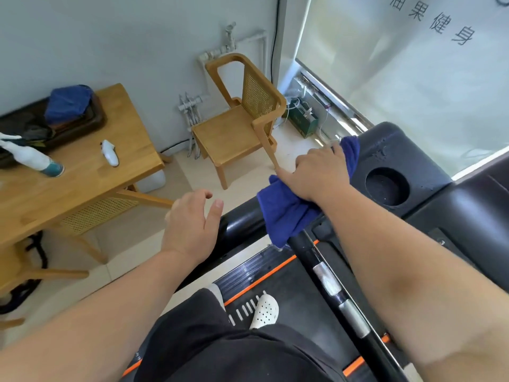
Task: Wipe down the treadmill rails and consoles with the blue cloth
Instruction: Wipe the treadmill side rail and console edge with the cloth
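Note:
A blue cloth (286, 213) is draped over the left end of the black treadmill console (399, 155), where the left rail (242, 220) meets it. My right hand (316, 175) lies on top of the cloth and presses it down, fingers wrapped over the console's edge. Part of the cloth sticks out beyond my fingers at the far side, and a fold hangs below my wrist. My left hand (192, 224) hovers open just left of the rail, fingers loosely spread, holding nothing. A round cup holder (387, 186) sits in the console to the right of the cloth.
A black handlebar with silver sensor strips (330, 282) runs down toward me. Below is the treadmill deck with orange trim (261, 277) and my white shoe (265, 311). To the left stand a wooden table (91, 172) with a spray bottle (33, 158), and a wooden chair (237, 119).

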